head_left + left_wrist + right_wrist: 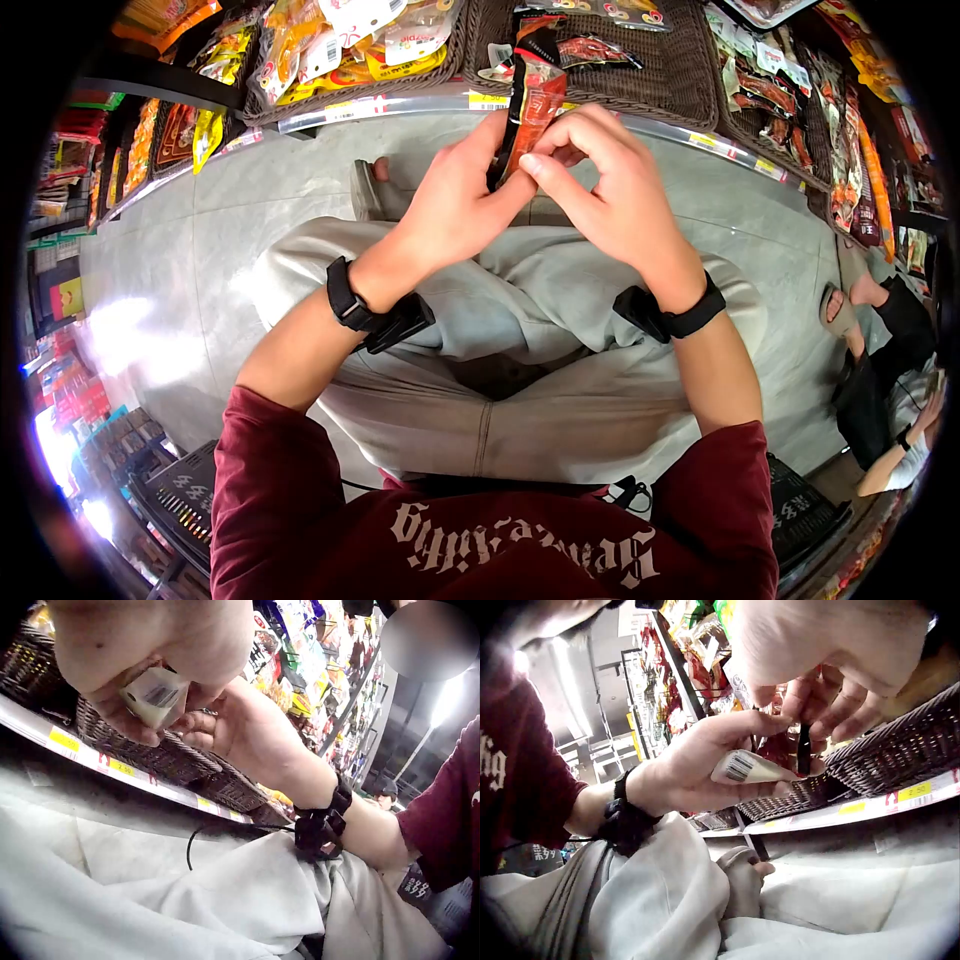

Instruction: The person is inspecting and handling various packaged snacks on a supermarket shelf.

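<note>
A red and black snack packet [537, 95] stands between both hands, in front of the shelf edge. The left hand [465, 195] grips its lower left side, thumb across the front. The right hand [610, 180] touches its right edge with thumb and bent fingers; in the right wrist view the right hand [832, 660] has its fingertips at the packet's dark edge. There the left hand [705, 761] holds the packet around its pale barcoded back [742, 768]. In the left wrist view the pale back [156, 696] shows between the fingers of the left hand [157, 645].
Behind the packet is a wicker basket [660, 75] with a few packets. Fuller baskets of snacks [370, 60] flank it, above a shelf edge with price labels [350, 108]. Another person's legs [860, 300] are at the right. Grey tiled floor [160, 260] lies below.
</note>
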Motion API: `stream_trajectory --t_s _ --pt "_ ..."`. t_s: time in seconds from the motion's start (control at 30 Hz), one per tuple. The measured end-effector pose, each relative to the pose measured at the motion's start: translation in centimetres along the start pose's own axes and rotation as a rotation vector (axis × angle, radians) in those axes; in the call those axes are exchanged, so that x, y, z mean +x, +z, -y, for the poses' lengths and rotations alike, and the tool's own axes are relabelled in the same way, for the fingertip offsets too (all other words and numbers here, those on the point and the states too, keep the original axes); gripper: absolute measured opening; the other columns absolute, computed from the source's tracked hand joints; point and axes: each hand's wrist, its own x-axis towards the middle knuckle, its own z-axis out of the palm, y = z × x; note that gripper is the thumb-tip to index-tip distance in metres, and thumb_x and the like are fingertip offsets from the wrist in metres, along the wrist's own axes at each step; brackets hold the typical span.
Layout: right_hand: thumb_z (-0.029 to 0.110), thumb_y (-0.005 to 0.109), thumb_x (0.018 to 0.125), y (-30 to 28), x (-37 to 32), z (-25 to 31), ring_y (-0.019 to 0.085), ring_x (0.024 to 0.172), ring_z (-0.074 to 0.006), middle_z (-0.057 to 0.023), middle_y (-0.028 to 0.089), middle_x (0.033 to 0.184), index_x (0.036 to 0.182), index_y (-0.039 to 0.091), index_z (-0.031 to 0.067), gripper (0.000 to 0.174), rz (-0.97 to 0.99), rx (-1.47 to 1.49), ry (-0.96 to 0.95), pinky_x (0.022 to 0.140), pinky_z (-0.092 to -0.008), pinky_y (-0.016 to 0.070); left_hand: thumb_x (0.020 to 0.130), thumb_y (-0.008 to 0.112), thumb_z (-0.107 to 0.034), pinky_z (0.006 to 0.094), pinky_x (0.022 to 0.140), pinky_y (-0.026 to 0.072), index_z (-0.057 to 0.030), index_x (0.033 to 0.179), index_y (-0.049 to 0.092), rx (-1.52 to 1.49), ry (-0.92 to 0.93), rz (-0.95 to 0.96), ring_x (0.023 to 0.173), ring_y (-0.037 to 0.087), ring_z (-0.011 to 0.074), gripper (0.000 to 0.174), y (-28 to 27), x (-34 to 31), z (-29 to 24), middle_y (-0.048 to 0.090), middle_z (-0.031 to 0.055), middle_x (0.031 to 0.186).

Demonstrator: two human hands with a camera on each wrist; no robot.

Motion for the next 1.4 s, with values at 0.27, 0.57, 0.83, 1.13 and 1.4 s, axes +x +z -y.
stream_trajectory --t_s 0.27,0.57,0.83,1.13,1.4 --pt "0.026 0.076 0.097 -0.5 -0.1 -0.2 0.072 0.083 -0.0249 -0.0128 0.073 0.099 0.103 0.068 -0.0005 0.029 -0.117 0.067 0.207 0.074 -0.0353 0.0578 0.095 0.073 -0.017 0.0394 0.090 0.0561 -0.0046 0.138 0.052 -0.124 -0.084 -0.002 0.103 0.074 0.0253 0.050 0.2 -0.5 -0.7 0.075 0.0131 0.111" --pt "0.024 0.082 0.093 -0.3 0.0 0.3 0.074 0.082 -0.0202 -0.0105 0.075 0.099 0.106 0.067 -0.0009 0.031 -0.067 0.127 0.143 0.074 -0.0330 0.0582 0.093 0.075 -0.015 0.0375 0.090 0.0559 -0.0082 0.147 0.049 -0.113 -0.012 0.046 0.101 0.073 0.0237 0.060 0.1 -0.7 -0.4 0.074 0.0121 0.111" --pt "0.017 0.087 0.088 -0.2 0.1 0.3 0.071 0.082 -0.0132 -0.0062 0.074 0.090 0.096 0.065 0.0014 0.028 -0.105 0.312 0.183 0.075 -0.0289 0.0569 0.094 0.073 -0.014 0.0389 0.088 0.0569 -0.0067 0.144 0.049 -0.137 -0.053 0.043 0.099 0.074 0.0257 0.056 -0.2 -0.5 -0.9 0.075 0.0130 0.109" --pt "0.016 0.088 0.087 0.3 0.0 -0.1 0.064 0.075 -0.0091 -0.0002 0.068 0.085 0.103 0.070 0.0023 0.028 -0.127 0.246 0.124 0.071 -0.0271 0.0542 0.093 0.073 -0.022 0.0420 0.087 0.0573 -0.0046 0.136 0.055 0.001 -0.076 0.010 0.101 0.076 0.0339 0.050 -0.5 -0.1 -1.2 0.076 0.0182 0.108" --pt "0.016 0.087 0.086 -0.4 -0.3 1.1 0.061 0.068 -0.0103 0.0015 0.061 0.080 0.101 0.069 0.0040 0.026 0.004 0.136 0.086 0.063 -0.0268 0.0516 0.092 0.074 -0.024 0.0423 0.089 0.0574 -0.0048 0.125 0.066 0.019 -0.107 0.137 0.100 0.075 0.0359 0.039 -0.1 -0.1 0.6 0.076 0.0174 0.108"
